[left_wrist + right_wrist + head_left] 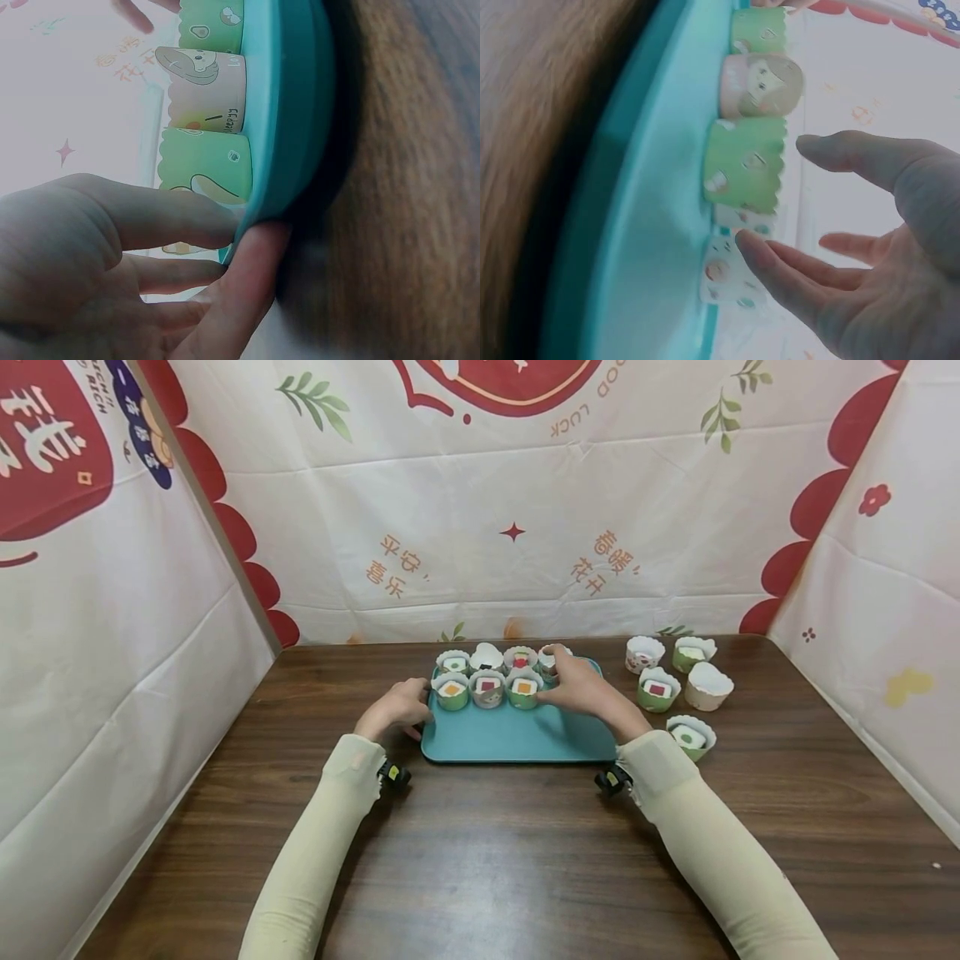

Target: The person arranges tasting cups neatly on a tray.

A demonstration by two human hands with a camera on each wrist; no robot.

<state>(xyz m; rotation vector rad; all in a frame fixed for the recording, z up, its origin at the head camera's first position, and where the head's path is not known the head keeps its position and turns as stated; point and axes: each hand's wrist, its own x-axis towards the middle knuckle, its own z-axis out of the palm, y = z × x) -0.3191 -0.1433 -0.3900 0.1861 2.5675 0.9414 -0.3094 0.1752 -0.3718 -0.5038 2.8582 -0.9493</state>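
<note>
step at the tray: the right hand (581,685) seems to be placing or fetching the patterned cup (724,281) on the tray (517,735); which of the two, i cannot tell.
good handling of paper: soft walls are probably calling for a light touch low on the side, since squeezing the wavy rim could be creasing it.
good handling of the row: keeping the thumb clear of the green cup (746,161) is mattering most, as brushing it could be knocking it askew.
good bracing: the left hand (401,703) is pinching the tray's left edge between thumb and finger, closing narrowly on the rim; holding it level is likely helping.
right fingers: spreading wide from the thumb, with nothing showing squeezed between them.
patterned cup and fingers: it is standing upright at the right end of the back row of four; a fingertip is overlapping it in the right wrist view, though touching or just apart, i cannot tell.
green cup and thumb: it is standing at the right end of the front row of three, the thumb tip pointing just beside its rim.
loose cups (708,687): five are standing right of the tray, beyond the right hand.
</note>
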